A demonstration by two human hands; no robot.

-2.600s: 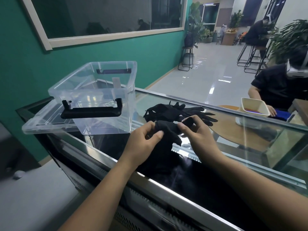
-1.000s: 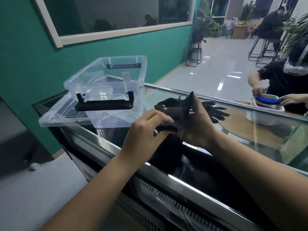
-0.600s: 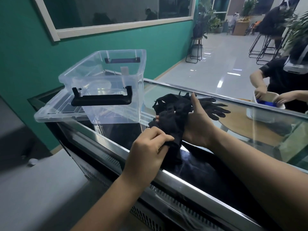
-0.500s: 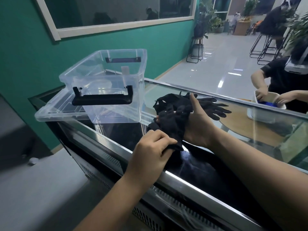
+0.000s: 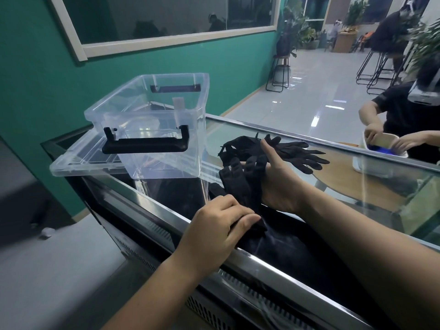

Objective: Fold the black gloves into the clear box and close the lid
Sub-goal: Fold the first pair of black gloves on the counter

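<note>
A glass-topped counter (image 5: 238, 132) with a metal edge is running across a room with a green wall (image 5: 35, 79) and a long window (image 5: 166, 17). Just above the counter's near edge, a black glove (image 5: 240, 182) is hanging stretched between the two hands. The left hand (image 5: 214, 232) is grasping the glove's lower end, its fingers curling over the fabric and its thumb lying along it. The right hand (image 5: 281, 186) is standing on edge at the glove's upper half, thumb pointing up. The glove's fingers are lying against its palm. Its own fingers are hidden behind the fabric, so I cannot tell whether they are gripping the glove or only propping it.

Behind the right hand, a pile of black gloves (image 5: 300, 154) is lying on the glass, fingers splaying toward the right. Just left of the held glove, the clear box (image 5: 195, 144) is standing upright and open, a black handle (image 5: 145, 145) sticking out from its near side. Its clear lid (image 5: 76, 164) is lying flat at the box's left side, on the counter's left end.

Beyond the counter at the right, another person (image 5: 404, 108) in a dark shirt is reaching both hands into a white tub (image 5: 378, 160). Farther back, stools (image 5: 279, 75) and potted plants (image 5: 292, 27) are standing on a shiny floor (image 5: 321, 96).
</note>
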